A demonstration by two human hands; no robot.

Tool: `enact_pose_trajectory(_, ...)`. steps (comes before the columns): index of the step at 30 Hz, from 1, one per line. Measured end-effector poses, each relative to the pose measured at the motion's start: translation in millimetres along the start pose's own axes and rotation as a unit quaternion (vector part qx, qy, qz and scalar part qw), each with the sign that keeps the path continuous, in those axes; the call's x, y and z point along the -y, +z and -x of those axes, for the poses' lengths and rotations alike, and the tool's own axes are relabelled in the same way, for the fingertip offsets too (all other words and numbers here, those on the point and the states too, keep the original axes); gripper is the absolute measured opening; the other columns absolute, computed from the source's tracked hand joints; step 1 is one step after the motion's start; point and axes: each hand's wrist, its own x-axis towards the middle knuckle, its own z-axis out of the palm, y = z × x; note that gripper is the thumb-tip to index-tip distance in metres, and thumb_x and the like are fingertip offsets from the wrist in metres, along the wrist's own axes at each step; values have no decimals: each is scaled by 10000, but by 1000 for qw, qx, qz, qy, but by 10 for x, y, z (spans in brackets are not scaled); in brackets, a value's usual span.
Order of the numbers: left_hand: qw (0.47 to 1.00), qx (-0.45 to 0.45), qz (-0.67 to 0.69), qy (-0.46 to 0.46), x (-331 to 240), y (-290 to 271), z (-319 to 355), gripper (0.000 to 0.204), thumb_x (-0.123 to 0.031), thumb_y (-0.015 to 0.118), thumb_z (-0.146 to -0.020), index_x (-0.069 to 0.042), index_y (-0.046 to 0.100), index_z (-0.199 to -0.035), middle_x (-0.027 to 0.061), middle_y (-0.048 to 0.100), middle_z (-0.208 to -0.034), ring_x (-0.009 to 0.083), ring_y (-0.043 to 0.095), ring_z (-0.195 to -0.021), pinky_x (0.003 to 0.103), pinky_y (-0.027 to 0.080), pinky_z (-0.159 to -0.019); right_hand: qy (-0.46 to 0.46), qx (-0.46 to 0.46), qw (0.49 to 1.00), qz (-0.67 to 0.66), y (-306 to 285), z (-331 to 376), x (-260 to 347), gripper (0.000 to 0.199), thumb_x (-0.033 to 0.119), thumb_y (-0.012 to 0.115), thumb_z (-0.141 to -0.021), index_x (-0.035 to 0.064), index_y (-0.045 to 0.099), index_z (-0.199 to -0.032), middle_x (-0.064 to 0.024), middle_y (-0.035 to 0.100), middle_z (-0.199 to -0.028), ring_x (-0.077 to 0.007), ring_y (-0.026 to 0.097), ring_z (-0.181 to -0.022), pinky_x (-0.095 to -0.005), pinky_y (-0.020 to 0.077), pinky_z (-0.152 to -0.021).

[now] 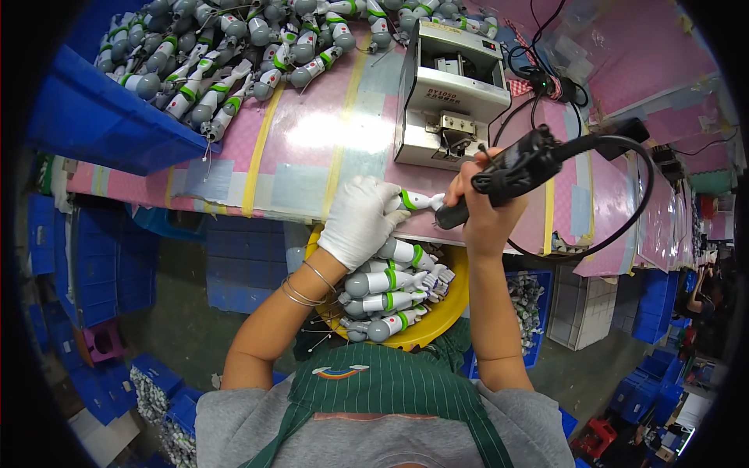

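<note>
My left hand, in a white glove, grips a white toy arm part with a green band against the table's near edge. My right hand, bare, holds a black electric screwdriver whose tip touches the end of that part. A black cable loops from the tool to the right. Below my hands a yellow bowl on my lap holds several similar white, grey and green toy parts.
A grey screw-feeder machine stands on the pink table just beyond my hands. A big pile of the same toy parts lies at the back left beside a blue bin. Blue crates sit below.
</note>
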Motion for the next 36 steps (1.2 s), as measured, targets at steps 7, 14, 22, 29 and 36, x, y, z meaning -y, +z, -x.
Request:
enact_pose_trajectory(7, 1000, 7, -19, -13, -77, -91, -69, 368, -142, 803, -692, -71, 648, -1017, 116, 625, -864, 327, 575, -854, 418, 462, -803, -25, 4, 999, -41, -7, -104, 146, 274, -29, 609, -893, -20, 465, -1127, -69, 527, -714, -163, 533, -534, -305, 476, -534)
enact_pose_trajectory(14, 1000, 15, -25, 10, -23, -20, -87, 345, -154, 771, -736, -76, 652, -1051, 124, 606, -830, 335, 571, -846, 425, 458, -770, -10, 8, 1000, 9, 50, -48, -142, 239, -9, 608, -898, -17, 465, -1090, -71, 520, -695, -170, 543, -539, -310, 471, -523)
enact_pose_trajectory(22, 999, -19, -28, 18, -9, -14, -81, 302, -183, 751, -734, -82, 647, -998, 124, 617, -808, 329, 584, -835, 430, 464, -767, -8, -7, 999, -47, 109, -98, -103, 248, -9, 626, -889, -18, 479, -1088, -79, 531, -702, -171, 529, -520, -311, 474, -520)
enact_pose_trajectory(29, 999, -23, -11, 30, -63, -65, -84, 330, -166, 762, -711, -83, 647, -1009, 120, 629, -844, 329, 587, -863, 430, 465, -790, -7, -15, 999, -40, 94, -103, -47, 218, 12, 632, -902, -12, 508, -1081, -79, 540, -691, -169, 538, -532, -306, 471, -530)
enact_pose_trajectory(36, 991, -23, -1, 135, -292, -141, -135, 271, -159, 786, -663, -83, 685, -902, 78, 669, -896, 301, 615, -903, 433, 473, -787, -50, 43, 994, -91, 242, -138, 348, 202, 39, 573, -935, -15, 488, -1109, -86, 528, -684, -171, 518, -527, -341, 482, -536)
